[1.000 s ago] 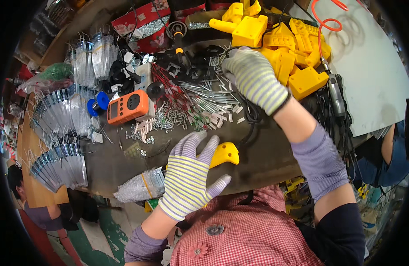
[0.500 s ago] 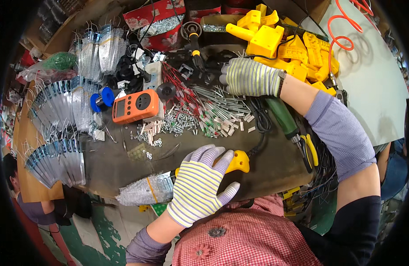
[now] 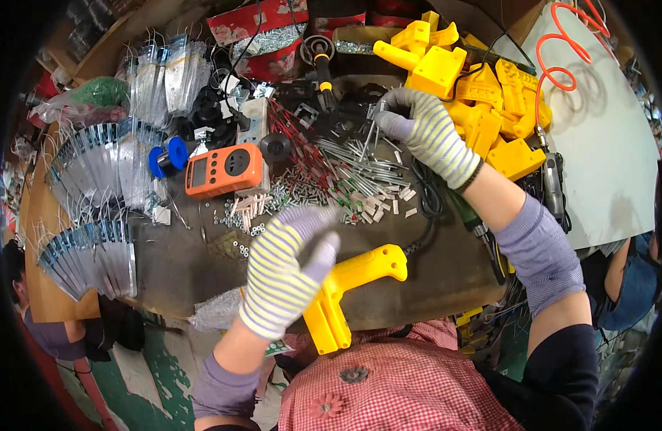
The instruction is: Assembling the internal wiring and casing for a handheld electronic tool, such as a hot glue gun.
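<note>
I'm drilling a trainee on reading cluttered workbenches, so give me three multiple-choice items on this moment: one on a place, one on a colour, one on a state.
1. Where is the right hand?
A. over the loose black parts beside the yellow housings pile
B. on the orange meter
C. off the bench

2. What colour is the meter beside the blue spool?
A. green
B. orange
C. white

3. How is the left hand?
A. clenched in a fist
B. gripping a screwdriver
C. fingers spread, at the yellow housing at the near edge

Answers: 1 A, the gloved fingers reach down by the yellow pile. 2 B, its case is plainly orange. 3 C, the striped glove is open, fingers apart.
</note>
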A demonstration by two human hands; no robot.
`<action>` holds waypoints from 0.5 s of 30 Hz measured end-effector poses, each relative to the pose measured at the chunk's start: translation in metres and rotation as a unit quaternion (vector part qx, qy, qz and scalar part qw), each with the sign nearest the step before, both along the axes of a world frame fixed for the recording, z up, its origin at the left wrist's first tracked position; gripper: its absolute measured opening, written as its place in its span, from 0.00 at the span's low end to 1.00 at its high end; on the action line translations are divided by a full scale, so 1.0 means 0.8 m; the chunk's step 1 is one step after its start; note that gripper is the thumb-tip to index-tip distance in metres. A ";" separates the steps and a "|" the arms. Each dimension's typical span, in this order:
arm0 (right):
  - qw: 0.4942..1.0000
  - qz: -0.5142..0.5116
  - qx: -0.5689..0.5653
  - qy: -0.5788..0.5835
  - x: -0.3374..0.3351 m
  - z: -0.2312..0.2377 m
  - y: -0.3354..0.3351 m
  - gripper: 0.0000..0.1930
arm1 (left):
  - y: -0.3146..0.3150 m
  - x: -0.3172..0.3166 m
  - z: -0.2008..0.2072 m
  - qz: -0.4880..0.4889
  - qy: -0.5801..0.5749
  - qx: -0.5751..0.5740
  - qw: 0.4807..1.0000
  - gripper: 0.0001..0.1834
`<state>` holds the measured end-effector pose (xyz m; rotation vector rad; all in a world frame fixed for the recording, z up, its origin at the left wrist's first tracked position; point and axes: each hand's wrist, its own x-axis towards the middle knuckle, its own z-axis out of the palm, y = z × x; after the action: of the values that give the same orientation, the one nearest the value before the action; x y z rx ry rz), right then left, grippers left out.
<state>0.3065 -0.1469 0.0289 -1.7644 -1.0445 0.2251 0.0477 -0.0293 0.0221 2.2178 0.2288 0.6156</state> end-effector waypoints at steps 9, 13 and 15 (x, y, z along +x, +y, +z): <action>0.903 0.058 0.057 0.423 -0.103 0.021 -0.030 0.08 | 0.032 0.052 0.055 -0.148 -0.173 0.278 0.933 0.14; 0.939 -0.023 0.082 0.335 -0.169 0.039 -0.068 0.08 | 0.044 0.011 0.033 -0.151 -0.007 -0.148 0.977 0.08; 0.970 -0.023 0.019 0.242 -0.205 0.013 -0.084 0.13 | 0.055 0.005 0.022 -0.194 0.137 -0.159 0.958 0.08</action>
<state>0.1428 -0.2138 0.0396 -1.5857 -0.6479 0.5721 0.0519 0.0150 0.0394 1.9510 0.0249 0.0483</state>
